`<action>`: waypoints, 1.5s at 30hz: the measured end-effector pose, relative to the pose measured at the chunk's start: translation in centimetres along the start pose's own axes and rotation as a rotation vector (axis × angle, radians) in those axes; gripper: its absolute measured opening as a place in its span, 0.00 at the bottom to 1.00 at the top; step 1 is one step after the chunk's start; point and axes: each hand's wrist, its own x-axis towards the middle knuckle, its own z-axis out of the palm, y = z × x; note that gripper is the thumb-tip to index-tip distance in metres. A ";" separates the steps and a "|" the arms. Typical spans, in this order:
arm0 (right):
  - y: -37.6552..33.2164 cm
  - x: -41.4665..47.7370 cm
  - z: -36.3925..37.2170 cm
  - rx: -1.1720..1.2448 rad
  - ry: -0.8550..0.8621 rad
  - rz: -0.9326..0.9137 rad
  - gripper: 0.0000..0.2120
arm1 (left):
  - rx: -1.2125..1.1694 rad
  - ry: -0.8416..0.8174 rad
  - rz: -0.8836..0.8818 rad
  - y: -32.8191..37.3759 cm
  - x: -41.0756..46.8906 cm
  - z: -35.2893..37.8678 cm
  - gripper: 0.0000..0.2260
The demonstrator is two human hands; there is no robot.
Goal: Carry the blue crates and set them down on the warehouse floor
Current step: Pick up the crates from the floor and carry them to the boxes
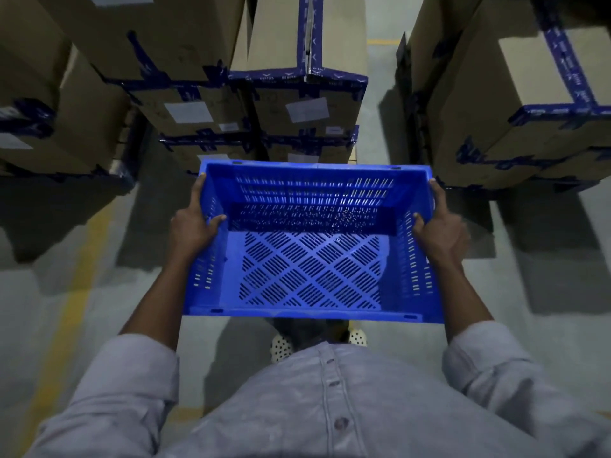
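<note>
While the grey warehouse floor spreads out below, with a yellow line running down its left side, tall stacks of taped cardboard boxes crowd in ahead and on both sides. Between them, right in front of the person's chest, hangs the blue crate: empty, roughly level, open side up, clear of the ground. The left hand clamps the left wall and the right hand clamps the right wall, each thumb hooked inside over the rim and the fingers wrapped down the outside. That's a firm two-handed grip!

So where are we? By my reading, mid-carry: this crate is lifted but not yet set down, and the lowering is what remains. A narrow aisle opens between the stacks ahead. No other blue crates show, so how many are done or left I cannot tell.
</note>
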 end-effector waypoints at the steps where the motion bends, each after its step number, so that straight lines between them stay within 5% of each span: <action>1: 0.1 -0.1 0.2 -0.021 0.013 0.005 0.40 | 0.023 0.000 -0.006 0.0 -0.2 -0.1 0.49; 25: 1.3 -0.1 0.9 -0.054 0.077 -0.001 0.35 | -0.082 -0.054 -0.005 0.3 -1.0 -0.9 0.50; 30: 2.4 -2.4 -0.4 0.102 -0.022 -0.035 0.35 | -0.099 -0.097 -0.036 0.4 -4.8 -2.1 0.47; 36: 6.6 -11.1 0.6 0.037 -0.209 -0.090 0.53 | -0.076 -0.154 -0.409 -3.4 -12.5 -1.3 0.60; 41: 6.9 -11.6 2.0 0.132 0.042 0.151 0.43 | 0.043 -0.015 -0.451 -1.6 -11.8 -1.0 0.45; 45: 7.7 -12.0 2.8 0.153 0.034 0.136 0.36 | 0.040 0.016 -0.467 -1.9 -12.8 -0.8 0.49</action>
